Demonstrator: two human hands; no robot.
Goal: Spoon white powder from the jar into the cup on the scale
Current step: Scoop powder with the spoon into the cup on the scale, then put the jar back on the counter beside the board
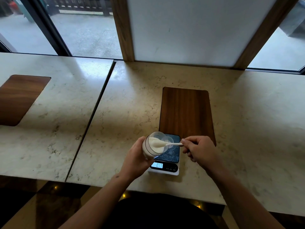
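Note:
My left hand (135,157) grips a clear jar (152,146) of white powder, tilted with its mouth towards the right, above the scale's left side. My right hand (200,150) pinches the handle of a white spoon (166,143); the spoon's bowl, heaped with powder, lies in the jar's mouth. A small clear cup (170,141) stands on the dark platform of the scale (171,154), just behind the spoon and partly hidden by the jar. The scale's lit display (159,165) shows digits.
The scale sits on a marble counter (239,129), partly over a wooden inlay (186,113). A second wooden inlay (18,98) lies on the neighbouring slab at left, past a dark seam. A white panel in a wooden frame (189,30) and windows rise behind.

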